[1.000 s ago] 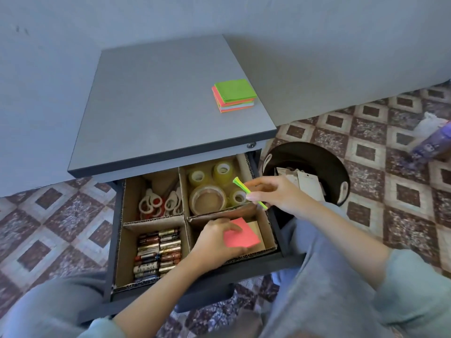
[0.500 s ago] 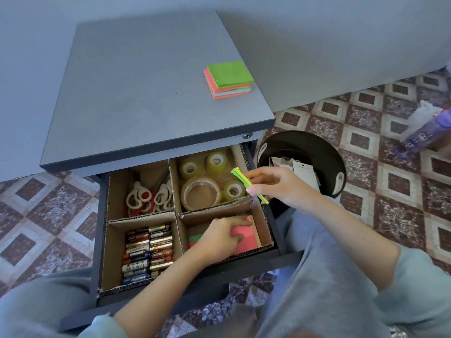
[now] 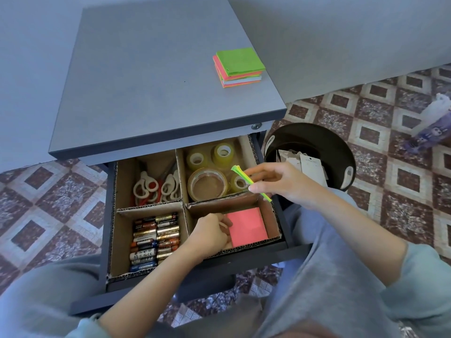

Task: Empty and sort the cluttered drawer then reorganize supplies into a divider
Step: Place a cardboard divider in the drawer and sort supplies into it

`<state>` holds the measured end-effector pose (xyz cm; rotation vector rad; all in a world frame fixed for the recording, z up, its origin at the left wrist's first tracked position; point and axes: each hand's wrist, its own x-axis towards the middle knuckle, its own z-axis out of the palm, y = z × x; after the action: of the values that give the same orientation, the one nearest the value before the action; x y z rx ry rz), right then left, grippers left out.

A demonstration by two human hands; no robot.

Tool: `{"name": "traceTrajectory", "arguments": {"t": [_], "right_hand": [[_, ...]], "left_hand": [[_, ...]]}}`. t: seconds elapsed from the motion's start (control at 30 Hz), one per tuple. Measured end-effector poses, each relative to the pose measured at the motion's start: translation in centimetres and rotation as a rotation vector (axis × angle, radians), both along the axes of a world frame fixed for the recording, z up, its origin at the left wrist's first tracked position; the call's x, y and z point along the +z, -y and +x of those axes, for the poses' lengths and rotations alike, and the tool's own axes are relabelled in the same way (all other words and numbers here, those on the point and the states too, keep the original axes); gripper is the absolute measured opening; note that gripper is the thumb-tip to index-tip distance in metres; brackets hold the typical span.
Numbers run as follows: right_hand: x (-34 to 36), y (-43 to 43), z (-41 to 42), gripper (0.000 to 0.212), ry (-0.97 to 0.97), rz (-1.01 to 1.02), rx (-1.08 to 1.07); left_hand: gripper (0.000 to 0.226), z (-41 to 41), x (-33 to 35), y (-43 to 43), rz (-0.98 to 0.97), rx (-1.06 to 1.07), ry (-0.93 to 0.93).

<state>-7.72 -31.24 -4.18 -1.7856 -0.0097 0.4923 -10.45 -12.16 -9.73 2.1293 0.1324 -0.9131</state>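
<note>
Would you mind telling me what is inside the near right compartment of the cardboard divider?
A pink sticky-note pad lies flat in the compartment, and the left hand reaches in at the pad's left edge. The hand covers the left floor; anything under the pad is hidden.

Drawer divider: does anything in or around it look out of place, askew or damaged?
Mostly tidy. A sticky-note stack lies on the cabinet top, outside the divider, its layers askew. The right hand holds green notes over the compartment of tape rolls.
</note>
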Motion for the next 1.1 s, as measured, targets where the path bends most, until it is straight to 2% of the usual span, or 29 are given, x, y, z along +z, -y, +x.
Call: {"name": "traceTrajectory", "arguments": {"t": [0.13, 0.23, 0.37, 0.43, 0.53, 0.6, 0.67, 0.77, 0.97, 1.1], "right_hand": [[0.0, 0.2, -0.1, 0.031, 0.0, -0.01, -0.001], [0.1, 0.3, -0.2, 0.044, 0.015, -0.028, 0.038], [1.2, 0.7, -0.4, 0.042, -0.074, -0.117, 0.275], [1.2, 0.1, -0.6, 0.043, -0.099, -0.227, 0.431], [-0.1, -2.3, -0.7, 0.054, 0.068, -0.702, 0.675], [-1.3, -4.0, -0.8, 0.062, 0.215, -1.014, 0.848], [-2.1, -4.9, -0.7, 0.067, 0.263, -1.143, 0.975], [-2.8, -5.0, -0.4, 0.063, 0.232, -1.142, 1.051], [-3.3, -5.1, -0.6, 0.048, 0.234, -1.112, 1.035], [-3.0, -5.6, -0.8, 0.062, 0.272, -1.166, 1.051]], "left_hand": [[0.038, 0.3, 0.1, 0.1, -0.062, 0.046, -0.017], [0.035, 0.5, 0.7, -0.3, -0.072, 0.019, -0.058], [0.016, 2.0, 3.9, -3.1, -0.099, -0.047, -0.069], [0.014, 3.2, 5.0, -4.9, -0.094, 0.044, 0.161], [0.012, 3.9, 3.9, -6.7, 0.046, 0.115, 0.669], [0.016, 3.8, 1.9, -7.1, 0.093, 0.038, 0.777], [0.016, 3.6, 0.3, -7.2, 0.104, -0.024, 0.83], [0.014, 3.6, -0.4, -7.2, 0.08, 0.001, 0.857], [0.013, 3.4, -0.5, -7.0, 0.07, 0.021, 0.867], [0.013, 3.4, -0.4, -6.8, 0.089, 0.019, 0.871]]}}
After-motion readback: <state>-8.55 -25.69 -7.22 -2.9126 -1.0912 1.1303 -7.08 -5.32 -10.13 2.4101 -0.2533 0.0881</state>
